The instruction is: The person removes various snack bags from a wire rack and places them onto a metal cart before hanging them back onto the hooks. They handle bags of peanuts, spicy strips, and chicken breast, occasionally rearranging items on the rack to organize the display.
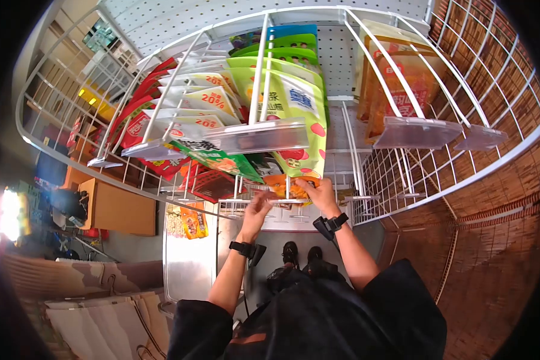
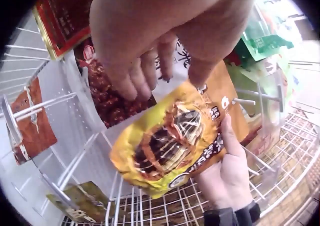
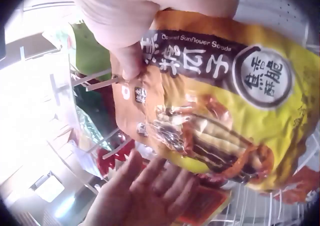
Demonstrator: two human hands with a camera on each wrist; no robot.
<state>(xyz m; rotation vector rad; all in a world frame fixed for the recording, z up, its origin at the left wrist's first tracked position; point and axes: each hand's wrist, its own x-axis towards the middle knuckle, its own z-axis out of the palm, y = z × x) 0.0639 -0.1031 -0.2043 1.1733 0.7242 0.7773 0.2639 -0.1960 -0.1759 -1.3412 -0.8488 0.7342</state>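
Observation:
My right hand (image 1: 323,197) pinches the edge of an orange and yellow bag of caramel sunflower seeds (image 3: 220,116), its thumb on the printed front in the right wrist view. The bag (image 2: 170,141) hangs at the lower rack, mostly hidden behind wire and packets in the head view. Just left of it is my left hand (image 1: 257,210), palm turned toward the bag, fingers loosely bent and holding nothing. In the right wrist view the left hand (image 3: 145,196) lies below the bag with fingers spread. A green-and-pink hawthorn packet (image 1: 297,126) hangs above both hands.
White wire hooks with clear label holders (image 1: 258,137) jut out above the hands. White packets (image 1: 213,102) hang to the left, brown packets (image 1: 396,84) to the right. A green packet (image 1: 219,159) and a red packet (image 1: 216,185) hang near the left hand. A cardboard box (image 1: 123,207) stands left.

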